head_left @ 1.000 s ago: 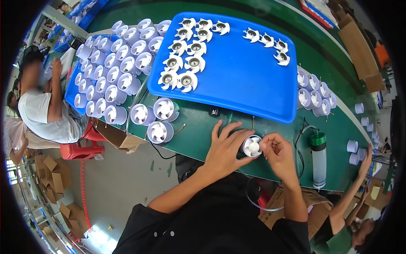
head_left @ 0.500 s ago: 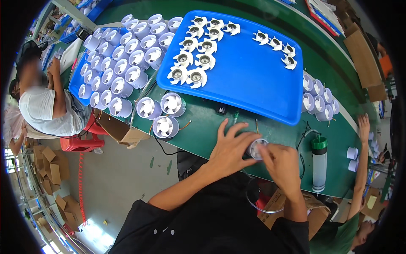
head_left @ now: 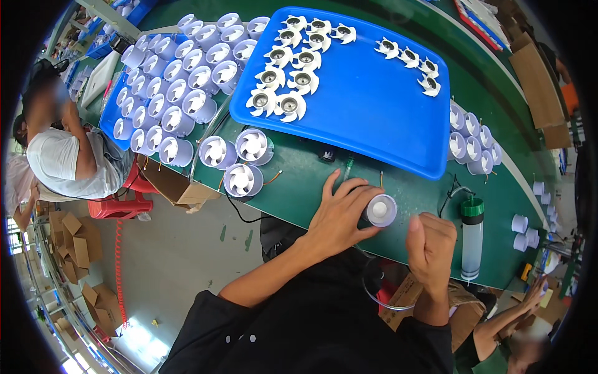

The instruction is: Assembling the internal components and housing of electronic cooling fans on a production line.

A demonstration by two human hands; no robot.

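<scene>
Gripping a pale fan cup [head_left: 380,210] with the left hand [head_left: 339,215]

And the right hand [head_left: 431,249] is held apart, just beside the fan cup, curled into a loose fist! The fan cup is clasped between left thumb and fingers near the front edge of the green table [head_left: 293,202], its white hub ringed by blur. Off right, a green-capped cylinder [head_left: 472,243] is seen. Beyond, white impellers [head_left: 289,105] are spread across a blue tray [head_left: 374,112].

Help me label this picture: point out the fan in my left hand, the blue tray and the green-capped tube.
Fan [head_left: 380,210]: head view, on its white hub.
Blue tray [head_left: 367,106]: head view, bare middle.
Green-capped tube [head_left: 471,246]: head view, pale body.
</scene>
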